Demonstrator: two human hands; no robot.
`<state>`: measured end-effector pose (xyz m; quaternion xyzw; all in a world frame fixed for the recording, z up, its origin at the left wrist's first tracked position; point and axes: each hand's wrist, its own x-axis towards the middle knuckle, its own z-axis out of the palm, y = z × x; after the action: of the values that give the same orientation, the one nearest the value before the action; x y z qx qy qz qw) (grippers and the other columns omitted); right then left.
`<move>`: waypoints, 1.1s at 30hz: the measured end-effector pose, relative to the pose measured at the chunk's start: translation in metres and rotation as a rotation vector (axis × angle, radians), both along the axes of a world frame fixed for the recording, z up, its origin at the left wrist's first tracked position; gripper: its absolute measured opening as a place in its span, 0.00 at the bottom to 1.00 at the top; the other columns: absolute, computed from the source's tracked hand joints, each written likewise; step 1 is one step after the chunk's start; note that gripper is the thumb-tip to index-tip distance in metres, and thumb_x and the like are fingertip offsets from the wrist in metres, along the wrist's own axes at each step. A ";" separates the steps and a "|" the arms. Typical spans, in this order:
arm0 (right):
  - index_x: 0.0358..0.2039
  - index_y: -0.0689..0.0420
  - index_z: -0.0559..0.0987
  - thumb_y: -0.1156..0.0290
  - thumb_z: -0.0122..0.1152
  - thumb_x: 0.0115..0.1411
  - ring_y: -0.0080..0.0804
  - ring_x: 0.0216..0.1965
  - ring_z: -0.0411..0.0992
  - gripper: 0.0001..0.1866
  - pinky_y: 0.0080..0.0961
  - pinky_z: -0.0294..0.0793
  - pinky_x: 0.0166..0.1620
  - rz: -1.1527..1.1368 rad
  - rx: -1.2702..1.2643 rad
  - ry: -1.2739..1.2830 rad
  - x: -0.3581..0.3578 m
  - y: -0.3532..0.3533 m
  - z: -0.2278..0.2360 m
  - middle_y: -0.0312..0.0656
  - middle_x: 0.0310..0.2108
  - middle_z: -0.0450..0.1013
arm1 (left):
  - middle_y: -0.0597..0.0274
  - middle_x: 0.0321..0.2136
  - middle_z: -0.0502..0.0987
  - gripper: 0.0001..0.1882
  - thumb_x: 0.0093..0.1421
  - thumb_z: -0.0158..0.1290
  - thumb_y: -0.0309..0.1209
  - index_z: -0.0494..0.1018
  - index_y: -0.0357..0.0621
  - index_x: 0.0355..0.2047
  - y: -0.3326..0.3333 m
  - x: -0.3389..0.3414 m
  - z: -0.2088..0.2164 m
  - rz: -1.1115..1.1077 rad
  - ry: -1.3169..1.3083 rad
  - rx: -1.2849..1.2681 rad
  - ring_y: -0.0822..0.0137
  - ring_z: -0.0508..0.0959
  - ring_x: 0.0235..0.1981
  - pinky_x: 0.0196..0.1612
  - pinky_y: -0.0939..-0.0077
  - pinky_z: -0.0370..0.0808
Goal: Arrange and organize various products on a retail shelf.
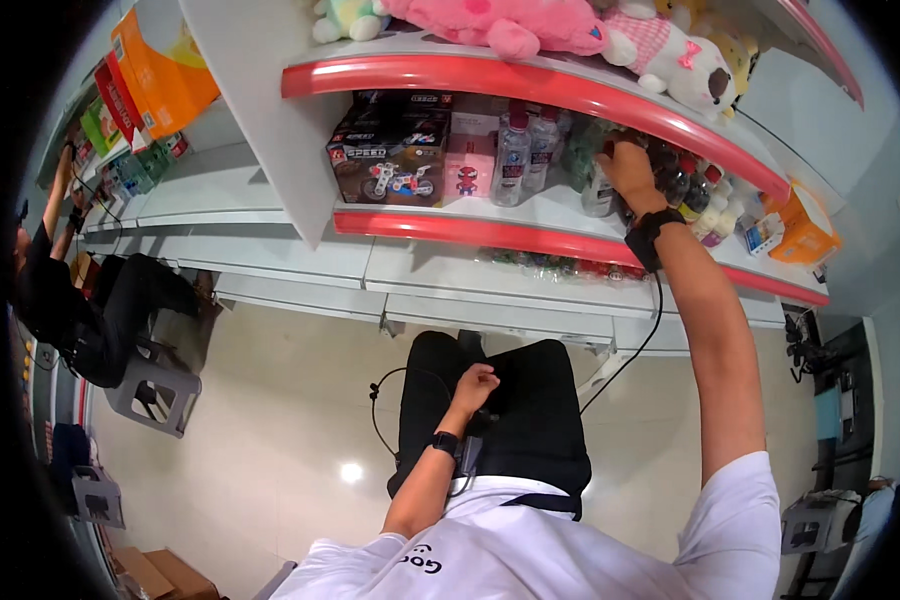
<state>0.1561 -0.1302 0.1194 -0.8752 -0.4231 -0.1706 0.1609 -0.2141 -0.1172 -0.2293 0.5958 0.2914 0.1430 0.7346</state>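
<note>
My right hand [630, 175] reaches into the middle shelf among the bottles. Its fingers are bent around the upper part of a clear bottle [597, 196] with a pale label; the cap is hidden by the hand. To its left stand clear water bottles [511, 160] with blue-and-white labels. On its right are dark bottles [678, 184] with dark and red caps. Over my lap, my left hand [477, 384] is loosely curled, with no object visible in it.
A toy motorcycle box [388, 158] and a pink box [468, 165] stand left on the shelf. Plush toys [500, 22] lie above, behind a red shelf edge [530, 82]. A cable [642, 345] hangs from my right wrist. Another person [65, 300] sits at the left.
</note>
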 end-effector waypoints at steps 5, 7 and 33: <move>0.37 0.62 0.76 0.65 0.66 0.47 0.55 0.38 0.73 0.19 0.43 0.72 0.41 0.134 0.207 -0.012 -0.014 0.027 0.003 0.55 0.33 0.75 | 0.57 0.38 0.76 0.16 0.58 0.54 0.27 0.68 0.37 0.45 0.015 -0.003 0.009 0.033 -0.021 -0.362 0.64 0.76 0.41 0.44 0.70 0.75; 0.37 0.62 0.76 0.65 0.66 0.47 0.54 0.37 0.73 0.19 0.42 0.72 0.41 0.152 0.261 0.045 -0.019 0.043 0.000 0.54 0.33 0.75 | 0.57 0.38 0.76 0.15 0.58 0.54 0.27 0.69 0.37 0.45 0.014 -0.008 0.010 0.044 -0.048 -0.414 0.64 0.76 0.42 0.44 0.70 0.75; 0.44 0.69 0.73 0.57 0.69 0.45 0.50 0.43 0.74 0.32 0.34 0.72 0.46 0.189 -0.018 0.582 -0.001 0.045 -0.080 0.59 0.39 0.75 | 0.54 0.41 0.76 0.12 0.61 0.52 0.26 0.70 0.40 0.45 0.005 -0.006 0.015 -0.005 -0.022 -0.388 0.61 0.76 0.45 0.49 0.67 0.73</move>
<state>0.1554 -0.0855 0.0391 -0.8454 -0.4403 0.1067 0.2829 -0.2203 -0.1126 -0.2141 0.4420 0.3039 0.0888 0.8393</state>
